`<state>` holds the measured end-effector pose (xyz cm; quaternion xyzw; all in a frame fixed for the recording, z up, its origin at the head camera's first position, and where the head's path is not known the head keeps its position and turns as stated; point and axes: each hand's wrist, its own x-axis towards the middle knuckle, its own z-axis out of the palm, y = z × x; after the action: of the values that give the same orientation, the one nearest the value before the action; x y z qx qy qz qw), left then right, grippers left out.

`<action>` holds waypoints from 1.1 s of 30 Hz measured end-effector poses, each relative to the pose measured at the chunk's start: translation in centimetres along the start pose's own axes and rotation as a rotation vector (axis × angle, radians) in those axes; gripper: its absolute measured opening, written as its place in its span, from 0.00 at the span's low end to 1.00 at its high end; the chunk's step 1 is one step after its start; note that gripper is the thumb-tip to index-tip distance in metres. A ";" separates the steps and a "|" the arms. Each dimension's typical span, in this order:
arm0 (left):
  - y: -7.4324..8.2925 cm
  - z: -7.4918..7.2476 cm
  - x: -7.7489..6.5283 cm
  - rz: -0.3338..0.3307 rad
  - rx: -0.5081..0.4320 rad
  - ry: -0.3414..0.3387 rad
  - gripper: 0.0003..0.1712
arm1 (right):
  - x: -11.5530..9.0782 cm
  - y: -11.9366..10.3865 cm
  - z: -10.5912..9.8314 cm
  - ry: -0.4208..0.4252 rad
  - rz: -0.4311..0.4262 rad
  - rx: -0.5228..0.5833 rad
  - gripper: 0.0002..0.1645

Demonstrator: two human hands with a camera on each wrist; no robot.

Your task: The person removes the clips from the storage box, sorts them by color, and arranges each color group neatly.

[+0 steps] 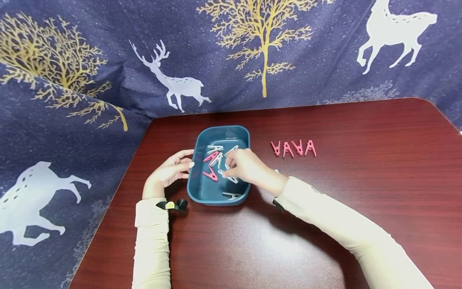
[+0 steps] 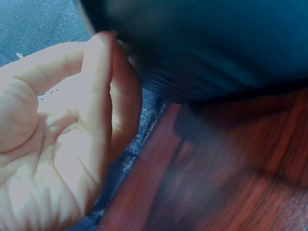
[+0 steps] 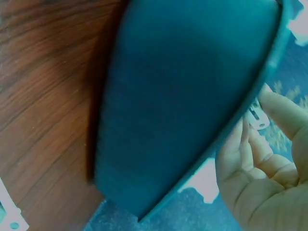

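Note:
A blue plastic bin (image 1: 218,202) stands on the table with white and pink clothespins inside. My left hand (image 1: 175,168) holds the bin's left side, fingertips at the rim; in the left wrist view the fingers (image 2: 96,86) bend up to that edge. My right hand (image 1: 245,166) reaches over the right rim and pinches a white clothespin (image 3: 258,118) between thumb and fingers. Near the bin's middle lie two pink clothespins (image 1: 211,174) with white ones around them. Another white clothespin (image 1: 231,196) lies at the near end. The right hand hides part of the bin's contents.
Several pink clothespins (image 1: 287,149) stand in a row on the dark red table (image 1: 361,160), right of the bin. A white clothespin (image 3: 9,211) lies on the table beside the bin, partly hidden by the right wrist in the head view. A patterned cloth (image 1: 231,52) hangs behind.

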<state>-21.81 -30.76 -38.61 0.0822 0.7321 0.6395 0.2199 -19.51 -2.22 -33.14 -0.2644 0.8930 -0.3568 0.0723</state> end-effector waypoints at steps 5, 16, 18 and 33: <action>-0.1 -0.1 0.2 0.004 0.006 -0.011 0.30 | -1.0 0.6 -1.2 0.089 -0.010 0.076 0.13; 0.0 -0.1 0.3 0.000 -0.003 -0.012 0.30 | -2.9 2.0 -3.3 0.191 0.040 0.155 0.13; 0.0 -0.1 0.3 -0.001 -0.010 -0.008 0.29 | -3.1 2.4 -3.6 0.201 0.051 0.171 0.13; -0.1 -0.1 0.1 -0.004 -0.018 -0.002 0.30 | -5.1 6.2 -5.1 0.193 0.233 0.226 0.14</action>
<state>-21.94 -30.80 -38.77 0.0791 0.7264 0.6454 0.2226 -19.37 7.26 -33.91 -0.1140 0.8746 -0.4679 0.0564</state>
